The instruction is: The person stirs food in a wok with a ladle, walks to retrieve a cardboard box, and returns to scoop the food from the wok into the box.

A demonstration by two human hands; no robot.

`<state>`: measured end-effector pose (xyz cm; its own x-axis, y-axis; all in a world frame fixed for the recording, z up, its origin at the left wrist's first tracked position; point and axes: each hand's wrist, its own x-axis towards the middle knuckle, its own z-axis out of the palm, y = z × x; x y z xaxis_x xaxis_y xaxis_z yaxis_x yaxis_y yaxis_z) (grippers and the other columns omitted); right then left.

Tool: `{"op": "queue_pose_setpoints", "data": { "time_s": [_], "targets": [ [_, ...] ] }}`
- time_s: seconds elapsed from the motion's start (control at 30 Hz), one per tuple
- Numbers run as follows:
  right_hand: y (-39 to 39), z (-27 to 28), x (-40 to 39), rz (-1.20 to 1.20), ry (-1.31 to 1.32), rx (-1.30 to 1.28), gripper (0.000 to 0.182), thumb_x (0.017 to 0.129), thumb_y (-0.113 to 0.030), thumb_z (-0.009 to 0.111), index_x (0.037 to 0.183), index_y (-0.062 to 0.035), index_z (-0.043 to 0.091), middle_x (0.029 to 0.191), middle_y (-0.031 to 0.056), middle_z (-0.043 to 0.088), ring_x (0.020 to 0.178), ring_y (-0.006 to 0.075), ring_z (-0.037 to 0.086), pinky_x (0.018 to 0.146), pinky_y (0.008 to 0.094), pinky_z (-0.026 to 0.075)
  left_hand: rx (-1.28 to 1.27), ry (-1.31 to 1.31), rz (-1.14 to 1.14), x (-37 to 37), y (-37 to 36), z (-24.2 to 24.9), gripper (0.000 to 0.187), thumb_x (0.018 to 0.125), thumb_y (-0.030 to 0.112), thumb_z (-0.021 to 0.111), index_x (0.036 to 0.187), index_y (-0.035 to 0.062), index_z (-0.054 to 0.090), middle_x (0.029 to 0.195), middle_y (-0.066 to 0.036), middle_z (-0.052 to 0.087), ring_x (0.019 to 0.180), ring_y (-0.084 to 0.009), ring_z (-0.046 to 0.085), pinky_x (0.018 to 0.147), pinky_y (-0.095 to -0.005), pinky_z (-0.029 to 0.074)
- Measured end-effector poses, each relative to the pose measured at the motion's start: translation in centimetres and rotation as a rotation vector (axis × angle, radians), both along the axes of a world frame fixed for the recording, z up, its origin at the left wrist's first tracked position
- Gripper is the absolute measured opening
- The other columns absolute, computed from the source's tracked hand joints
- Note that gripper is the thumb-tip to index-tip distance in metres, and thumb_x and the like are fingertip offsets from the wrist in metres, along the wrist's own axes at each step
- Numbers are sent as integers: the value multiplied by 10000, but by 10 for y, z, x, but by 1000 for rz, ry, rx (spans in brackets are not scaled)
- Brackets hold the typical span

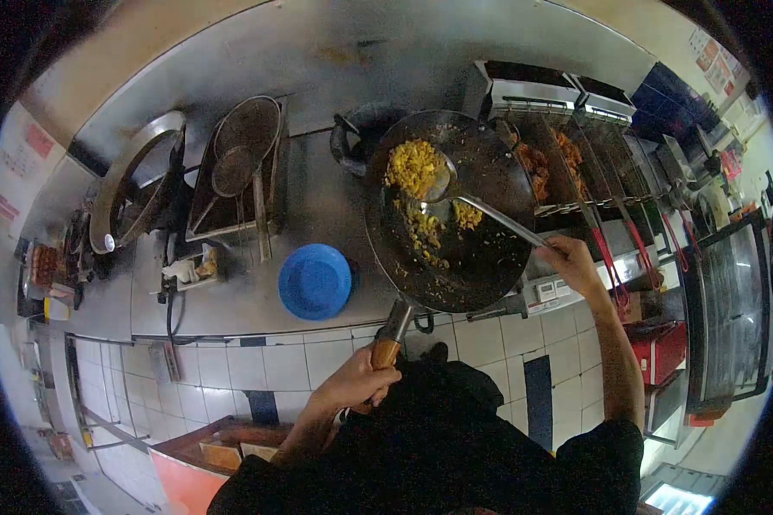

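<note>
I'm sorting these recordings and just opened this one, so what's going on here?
A person at a cooking station has a wok in hand. The left grip is closed around its wooden handle, and the right grip holds a ladle by its long handle. The ladle's bowl is in the wok, against a mound of yellow food, with looser bits nearby. A blue bowl sits left of the wok.

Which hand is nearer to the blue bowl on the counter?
Left. The left hand grips the wok handle, below and slightly right of the blue bowl in the picture. The right hand holds the ladle, farther away, across the wok from the bowl.
</note>
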<state>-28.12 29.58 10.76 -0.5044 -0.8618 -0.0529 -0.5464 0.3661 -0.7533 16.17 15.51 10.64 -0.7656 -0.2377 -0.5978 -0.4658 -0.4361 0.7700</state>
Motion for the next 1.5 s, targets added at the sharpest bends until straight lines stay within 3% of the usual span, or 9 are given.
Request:
{"op": "queue_pose_setpoints", "data": {
  "time_s": [0.23,0.53,0.67,0.8,0.9,0.93,1.33,1.43,1.5],
  "targets": [
    [1,8,3,5,30,15,284,936,-282,743,994,-5,734,644,7,556,609,55,438,507,303,349,-19,-12,-13,-13,13,11,341,951,126,622,1196,-4,425,639,9,513,498,-90,525,474,-276,449],
    [20,-22,-11,33,-142,-135,303,943,-307,732,1019,-14,739,695,6,611,639,55,473,537,299,388,120,-9,78,-8,9,5,295,928,94,655,1130,50,443,621,13,474,472,-89,473,457,-288,423],
    [51,-3,-12,-61,-28,57,312,955,-305,720,1007,3,726,745,-7,620,675,56,486,564,291,406,143,12,101,-8,9,-2,254,929,104,655,1072,75,447,609,15,451,457,-84,443,450,-279,401],
    [87,-5,-19,-114,59,1,374,960,-344,709,843,7,659,658,-28,502,641,66,441,533,307,374,124,-58,186,-12,4,6,251,909,103,671,1043,79,460,596,19,437,440,-80,420,437,-280,381],
    [109,7,-22,-202,28,82,381,969,-353,693,880,14,645,664,-18,470,645,83,435,532,322,350,118,-34,281,-11,-2,2,228,905,83,652,1049,80,475,594,28,423,420,-77,402,419,-276,362],
    [114,21,-15,-215,59,92,320,967,-285,715,1003,31,688,679,-61,487,616,46,403,509,278,299,117,-43,262,-11,-4,0,228,905,83,652,1049,80,475,594,28,423,420,-77,402,419,-276,362],
    [202,17,5,-373,175,124,308,950,-294,718,1002,10,718,665,-1,487,648,82,420,551,307,371,166,-8,390,-14,-9,-21,258,890,58,665,1081,94,496,656,29,438,444,-64,402,409,-245,342],
    [201,20,21,-398,200,114,297,941,-293,719,1007,-4,726,648,41,551,598,123,510,554,341,417,175,-17,401,-15,-12,-24,256,885,60,674,1065,89,494,656,29,435,446,-63,401,407,-244,345],
    [193,19,32,-430,360,219,279,920,-293,729,1022,-33,731,688,124,639,607,247,641,581,398,482,184,-9,402,-14,-12,-24,256,882,59,674,1061,84,493,655,28,435,446,-63,400,406,-246,348]
  ]
}}
